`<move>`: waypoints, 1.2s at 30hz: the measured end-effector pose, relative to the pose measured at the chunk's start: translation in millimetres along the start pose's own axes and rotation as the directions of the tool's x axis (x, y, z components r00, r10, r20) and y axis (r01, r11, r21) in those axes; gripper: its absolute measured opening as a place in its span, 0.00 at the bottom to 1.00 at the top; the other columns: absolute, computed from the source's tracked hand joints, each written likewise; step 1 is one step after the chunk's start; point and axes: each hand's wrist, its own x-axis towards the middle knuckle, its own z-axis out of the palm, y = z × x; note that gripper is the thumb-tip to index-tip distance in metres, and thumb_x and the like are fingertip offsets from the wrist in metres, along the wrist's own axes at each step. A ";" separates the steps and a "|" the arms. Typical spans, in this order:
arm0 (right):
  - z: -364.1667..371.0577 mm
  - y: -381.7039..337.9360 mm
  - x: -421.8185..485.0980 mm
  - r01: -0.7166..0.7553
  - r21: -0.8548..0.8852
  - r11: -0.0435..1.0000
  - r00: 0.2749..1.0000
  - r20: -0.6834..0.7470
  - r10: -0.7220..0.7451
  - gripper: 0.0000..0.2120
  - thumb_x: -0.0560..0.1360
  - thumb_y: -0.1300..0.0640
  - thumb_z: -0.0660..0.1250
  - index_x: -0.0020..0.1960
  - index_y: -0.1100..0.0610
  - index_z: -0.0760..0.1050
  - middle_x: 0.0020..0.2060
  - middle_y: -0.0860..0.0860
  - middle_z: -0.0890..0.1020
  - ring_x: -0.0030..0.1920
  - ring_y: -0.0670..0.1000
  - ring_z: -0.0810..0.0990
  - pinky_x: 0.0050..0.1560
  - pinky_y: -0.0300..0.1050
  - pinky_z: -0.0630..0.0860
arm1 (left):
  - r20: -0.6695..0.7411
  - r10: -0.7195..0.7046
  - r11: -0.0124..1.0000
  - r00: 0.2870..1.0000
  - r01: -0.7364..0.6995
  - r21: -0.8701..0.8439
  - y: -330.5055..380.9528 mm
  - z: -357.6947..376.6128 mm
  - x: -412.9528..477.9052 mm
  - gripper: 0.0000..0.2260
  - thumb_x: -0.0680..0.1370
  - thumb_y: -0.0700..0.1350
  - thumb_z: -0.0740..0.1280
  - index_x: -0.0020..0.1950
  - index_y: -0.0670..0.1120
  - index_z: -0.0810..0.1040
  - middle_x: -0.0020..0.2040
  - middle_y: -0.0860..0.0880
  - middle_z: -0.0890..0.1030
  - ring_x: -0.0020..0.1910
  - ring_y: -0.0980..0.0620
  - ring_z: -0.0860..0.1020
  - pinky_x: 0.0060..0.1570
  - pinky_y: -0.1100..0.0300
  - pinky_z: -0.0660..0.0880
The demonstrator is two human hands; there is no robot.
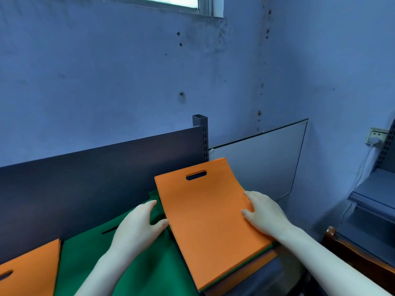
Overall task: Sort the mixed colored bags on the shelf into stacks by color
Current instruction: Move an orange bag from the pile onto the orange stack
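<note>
An orange bag (205,212) with a cut-out handle lies on top of a mixed pile at the right end of the shelf, its far end curling upward. My right hand (264,212) rests on its right edge, fingers spread over the top. My left hand (139,226) lies on a green bag (149,268) at the orange bag's left edge, thumb touching that edge. Green and orange layers (252,263) show under the top bag. Another orange bag (30,272) lies at the lower left.
A dark shelf back panel (102,174) and a perforated upright post (202,137) stand behind the bags. A white panel (260,163) leans on the blue wall. Grey shelving (372,197), a wall socket (375,135) and a wooden chair back (350,251) are at the right.
</note>
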 end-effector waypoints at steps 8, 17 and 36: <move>4.6 0.8 11.9 0.034 -0.109 0.993 0.999 0.038 -0.030 0.08 0.77 0.50 0.59 0.49 0.55 0.70 0.52 0.51 0.78 0.56 0.55 0.77 0.50 0.49 0.73 | 0.194 -0.207 0.889 0.959 0.267 -0.373 15.8 24.5 1.8 0.26 0.75 0.47 0.69 0.72 0.49 0.67 0.52 0.52 0.81 0.44 0.51 0.83 0.46 0.54 0.81; -0.7 6.7 23.0 0.117 -0.067 0.991 0.990 0.092 -0.111 0.06 0.76 0.54 0.58 0.49 0.57 0.69 0.53 0.52 0.78 0.57 0.56 0.76 0.49 0.49 0.73 | 0.194 -0.389 0.686 0.901 0.424 -0.592 28.6 38.7 -3.5 0.31 0.76 0.38 0.69 0.76 0.43 0.61 0.48 0.44 0.82 0.45 0.48 0.82 0.35 0.59 0.78; -3.9 23.6 47.4 0.078 0.167 0.983 0.987 0.128 -0.100 0.09 0.74 0.58 0.59 0.53 0.56 0.73 0.49 0.51 0.80 0.54 0.56 0.78 0.46 0.49 0.73 | 0.000 -0.566 0.631 0.825 0.433 -0.643 31.0 52.8 -12.9 0.03 0.75 0.40 0.70 0.45 0.41 0.80 0.42 0.41 0.83 0.42 0.42 0.82 0.44 0.47 0.78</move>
